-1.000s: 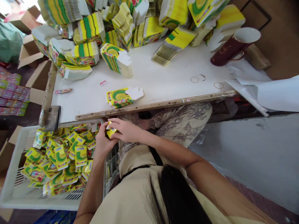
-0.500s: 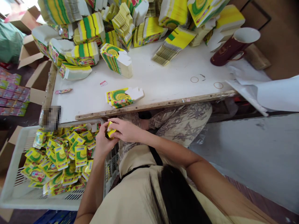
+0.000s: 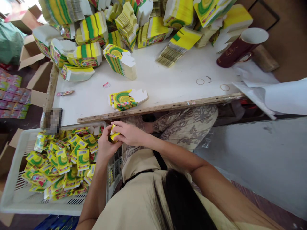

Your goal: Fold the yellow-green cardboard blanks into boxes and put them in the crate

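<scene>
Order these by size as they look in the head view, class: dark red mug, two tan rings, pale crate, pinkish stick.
Largest to smallest:
1. Pale crate
2. Dark red mug
3. Pinkish stick
4. Left ring and right ring, too alike to rank

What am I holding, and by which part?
A small yellow box, by opposite sides, between your left hand and right hand; fingers partly hide it.

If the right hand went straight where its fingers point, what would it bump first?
The small yellow box that it holds, then, most likely, the left hand just beyond; depth is hard to judge from this single view.
</scene>
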Action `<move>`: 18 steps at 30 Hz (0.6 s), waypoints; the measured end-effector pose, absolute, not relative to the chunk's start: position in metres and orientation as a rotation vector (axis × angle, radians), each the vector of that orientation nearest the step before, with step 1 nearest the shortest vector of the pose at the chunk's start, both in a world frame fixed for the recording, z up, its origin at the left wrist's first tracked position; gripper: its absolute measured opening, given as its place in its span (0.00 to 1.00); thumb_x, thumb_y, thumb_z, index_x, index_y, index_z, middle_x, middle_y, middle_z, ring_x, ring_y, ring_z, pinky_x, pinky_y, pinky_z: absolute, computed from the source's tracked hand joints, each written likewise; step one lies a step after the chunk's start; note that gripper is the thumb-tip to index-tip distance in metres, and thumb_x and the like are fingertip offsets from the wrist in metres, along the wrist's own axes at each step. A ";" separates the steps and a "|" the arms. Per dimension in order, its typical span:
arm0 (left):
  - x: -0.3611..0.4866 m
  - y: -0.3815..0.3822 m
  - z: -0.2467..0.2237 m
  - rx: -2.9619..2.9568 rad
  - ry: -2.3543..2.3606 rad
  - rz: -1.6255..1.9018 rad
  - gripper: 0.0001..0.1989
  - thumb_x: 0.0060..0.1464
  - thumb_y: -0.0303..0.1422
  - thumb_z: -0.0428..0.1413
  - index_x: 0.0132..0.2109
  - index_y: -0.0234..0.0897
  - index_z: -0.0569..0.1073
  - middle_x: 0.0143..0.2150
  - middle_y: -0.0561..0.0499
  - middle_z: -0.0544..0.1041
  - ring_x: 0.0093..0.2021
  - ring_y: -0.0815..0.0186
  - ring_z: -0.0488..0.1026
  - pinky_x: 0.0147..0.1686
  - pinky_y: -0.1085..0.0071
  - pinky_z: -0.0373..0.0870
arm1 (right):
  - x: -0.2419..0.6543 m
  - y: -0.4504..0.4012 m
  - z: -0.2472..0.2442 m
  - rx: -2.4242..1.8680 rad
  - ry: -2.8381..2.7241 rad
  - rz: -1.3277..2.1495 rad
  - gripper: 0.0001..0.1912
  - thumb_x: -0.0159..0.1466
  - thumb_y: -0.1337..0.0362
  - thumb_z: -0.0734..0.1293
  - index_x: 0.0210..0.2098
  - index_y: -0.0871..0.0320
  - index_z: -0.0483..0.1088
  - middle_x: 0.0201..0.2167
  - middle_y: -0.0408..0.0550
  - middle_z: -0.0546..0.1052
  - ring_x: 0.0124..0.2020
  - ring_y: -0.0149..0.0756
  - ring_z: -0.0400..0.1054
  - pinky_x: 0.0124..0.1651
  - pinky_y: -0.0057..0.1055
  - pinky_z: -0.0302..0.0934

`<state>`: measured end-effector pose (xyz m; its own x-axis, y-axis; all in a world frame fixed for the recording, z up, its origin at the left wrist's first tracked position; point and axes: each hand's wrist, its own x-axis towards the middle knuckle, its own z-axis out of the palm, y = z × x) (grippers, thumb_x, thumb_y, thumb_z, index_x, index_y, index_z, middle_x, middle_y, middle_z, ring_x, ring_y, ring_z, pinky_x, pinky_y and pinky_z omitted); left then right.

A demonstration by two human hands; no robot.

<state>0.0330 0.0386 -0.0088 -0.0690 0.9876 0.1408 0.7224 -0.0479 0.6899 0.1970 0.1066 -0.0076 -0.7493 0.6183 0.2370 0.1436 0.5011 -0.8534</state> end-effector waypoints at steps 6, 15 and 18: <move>0.035 0.038 -0.011 1.802 1.848 0.879 0.31 0.44 0.34 0.61 0.57 0.37 0.65 0.50 0.46 0.75 0.46 0.59 0.75 0.46 0.63 0.73 | 0.198 0.105 -0.006 -0.628 -2.216 1.199 0.08 0.69 0.65 0.62 0.47 0.59 0.67 0.62 0.60 0.64 0.62 0.43 0.63 0.62 0.41 0.60; 0.038 0.037 -0.008 1.786 1.851 0.851 0.31 0.44 0.33 0.60 0.57 0.36 0.66 0.50 0.45 0.76 0.46 0.59 0.75 0.46 0.63 0.73 | 0.200 0.104 -0.008 -0.638 -2.218 1.235 0.07 0.67 0.67 0.63 0.45 0.58 0.68 0.63 0.60 0.64 0.60 0.44 0.65 0.60 0.43 0.62; 0.036 0.036 -0.010 1.751 1.823 0.847 0.31 0.43 0.32 0.61 0.57 0.36 0.66 0.51 0.44 0.76 0.48 0.58 0.76 0.48 0.62 0.73 | 0.200 0.104 -0.009 -0.639 -2.220 1.229 0.05 0.67 0.67 0.64 0.42 0.58 0.69 0.61 0.58 0.66 0.58 0.43 0.67 0.58 0.42 0.63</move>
